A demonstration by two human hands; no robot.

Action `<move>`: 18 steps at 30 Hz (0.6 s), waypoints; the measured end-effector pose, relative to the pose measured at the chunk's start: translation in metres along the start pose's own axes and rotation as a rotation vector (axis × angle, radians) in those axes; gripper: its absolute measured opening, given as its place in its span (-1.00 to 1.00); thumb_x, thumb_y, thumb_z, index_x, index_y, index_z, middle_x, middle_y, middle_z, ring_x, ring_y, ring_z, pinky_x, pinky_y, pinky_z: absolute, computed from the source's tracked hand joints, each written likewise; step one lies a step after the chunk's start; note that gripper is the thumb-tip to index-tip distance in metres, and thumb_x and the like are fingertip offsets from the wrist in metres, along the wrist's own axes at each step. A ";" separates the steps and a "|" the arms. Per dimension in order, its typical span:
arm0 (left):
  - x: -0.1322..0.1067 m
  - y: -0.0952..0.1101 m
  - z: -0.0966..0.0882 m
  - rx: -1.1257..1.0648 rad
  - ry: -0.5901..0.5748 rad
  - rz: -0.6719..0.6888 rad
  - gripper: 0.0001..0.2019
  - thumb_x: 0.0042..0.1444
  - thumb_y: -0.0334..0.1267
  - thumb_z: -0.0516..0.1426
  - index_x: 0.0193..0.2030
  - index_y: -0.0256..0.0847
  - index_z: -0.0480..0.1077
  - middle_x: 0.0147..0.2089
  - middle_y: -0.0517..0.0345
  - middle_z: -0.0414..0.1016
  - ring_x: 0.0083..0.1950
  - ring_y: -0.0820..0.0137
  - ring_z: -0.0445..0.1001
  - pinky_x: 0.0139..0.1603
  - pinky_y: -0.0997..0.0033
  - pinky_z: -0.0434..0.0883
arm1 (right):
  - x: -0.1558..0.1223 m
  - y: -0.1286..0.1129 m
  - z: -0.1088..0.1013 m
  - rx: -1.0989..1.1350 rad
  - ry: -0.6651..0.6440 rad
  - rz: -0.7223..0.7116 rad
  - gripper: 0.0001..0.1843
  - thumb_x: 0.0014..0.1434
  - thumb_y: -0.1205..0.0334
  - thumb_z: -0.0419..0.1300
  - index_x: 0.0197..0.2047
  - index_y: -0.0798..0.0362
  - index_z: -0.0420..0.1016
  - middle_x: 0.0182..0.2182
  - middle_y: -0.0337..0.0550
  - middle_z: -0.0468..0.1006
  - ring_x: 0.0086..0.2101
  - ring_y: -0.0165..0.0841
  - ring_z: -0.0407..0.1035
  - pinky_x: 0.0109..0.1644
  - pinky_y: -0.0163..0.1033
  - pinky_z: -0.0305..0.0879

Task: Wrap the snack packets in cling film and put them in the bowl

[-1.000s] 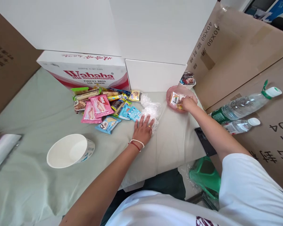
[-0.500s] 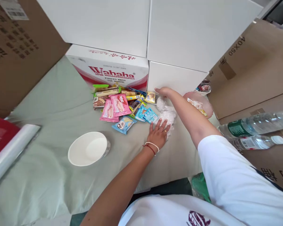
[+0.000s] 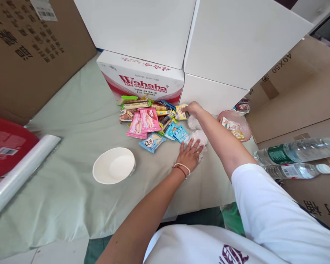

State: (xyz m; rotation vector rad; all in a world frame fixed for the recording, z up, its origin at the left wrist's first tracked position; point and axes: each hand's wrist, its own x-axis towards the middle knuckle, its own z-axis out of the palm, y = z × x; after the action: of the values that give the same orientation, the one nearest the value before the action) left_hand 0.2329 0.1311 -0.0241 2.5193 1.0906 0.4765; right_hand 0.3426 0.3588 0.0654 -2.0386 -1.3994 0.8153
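Note:
My left hand [image 3: 191, 153] lies flat with fingers spread on a crumpled clear plastic bag [image 3: 198, 136], close to the light-blue snack packets [image 3: 180, 134]. Further back, my right hand [image 3: 194, 109] has its fingertips closed on the right edge of a small yellow snack packet [image 3: 180, 113]; part of its grip is hidden. To the left is a heap of wrapped snacks, with pink packets [image 3: 150, 120] on top and a blue-and-white packet [image 3: 152, 142] at the front. A white paper bowl [image 3: 114, 165] stands upright to the left of my left forearm.
A Wahaba-printed carton [image 3: 143, 79] and white boxes [image 3: 217, 44] wall off the back. On the right are a pink translucent bowl [image 3: 244, 126] with packets, two plastic bottles [image 3: 299, 171] and cardboard. A plastic-film roll [image 3: 24, 172] and a red container [image 3: 8, 146] lie left.
My right hand has moved slightly left onto the yellow packet's edge. My left hand stays on the plastic bag. The view has shifted a little, so the scene sits further right.

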 end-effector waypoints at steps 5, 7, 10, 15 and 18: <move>0.000 -0.002 0.002 0.034 -0.007 -0.003 -0.40 0.32 -0.28 0.01 0.49 0.09 0.18 0.63 0.20 -0.07 0.64 0.08 -0.18 0.53 -0.42 -0.13 | -0.016 0.000 -0.038 0.212 0.020 -0.285 -0.47 0.01 0.04 0.53 -0.08 0.14 0.48 -0.16 -0.06 0.64 -0.07 -0.23 0.52 0.05 -0.11 0.48; 0.000 -0.002 0.003 0.046 -0.013 -0.006 -0.39 0.32 -0.28 0.00 0.50 0.09 0.16 0.63 0.20 -0.09 0.64 0.08 -0.18 0.53 -0.41 -0.14 | -0.023 0.006 -0.065 0.383 0.029 -0.459 -0.41 0.04 -0.04 0.50 0.00 0.07 0.42 -0.09 -0.10 0.63 0.00 -0.25 0.51 0.10 -0.11 0.47; 0.000 -0.002 0.003 0.061 -0.022 -0.006 -0.39 0.32 -0.28 -0.02 0.51 0.06 0.15 0.64 0.19 -0.10 0.65 0.07 -0.20 0.53 -0.40 -0.14 | -0.033 0.025 -0.119 0.604 0.166 -0.507 -0.46 0.13 -0.09 0.44 0.03 -0.02 0.38 -0.06 -0.19 0.62 0.03 -0.28 0.53 0.09 -0.11 0.49; 0.001 -0.002 0.002 0.078 -0.024 -0.017 -0.40 0.33 -0.28 -0.04 0.51 0.06 0.16 0.64 0.20 -0.11 0.65 0.09 -0.20 0.54 -0.35 -0.15 | -0.051 0.095 -0.206 0.852 0.471 0.030 -0.75 0.30 0.16 0.32 -0.05 0.08 0.42 -0.17 -0.15 0.64 -0.21 -0.38 0.59 -0.14 -0.18 0.56; 0.001 -0.001 0.002 0.082 -0.025 -0.027 -0.40 0.33 -0.28 -0.05 0.51 0.07 0.16 0.64 0.21 -0.11 0.65 0.10 -0.20 0.54 -0.33 -0.16 | -0.062 0.141 -0.226 0.811 0.535 0.376 -0.88 0.38 0.34 0.18 -0.09 0.23 0.46 -0.22 -0.07 0.62 -0.31 -0.46 0.55 -0.19 -0.24 0.50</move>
State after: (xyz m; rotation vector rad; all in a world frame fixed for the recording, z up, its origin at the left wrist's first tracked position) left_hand 0.2340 0.1323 -0.0259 2.5700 1.1551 0.3994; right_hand 0.5782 0.2352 0.1284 -1.6725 -0.2989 0.7353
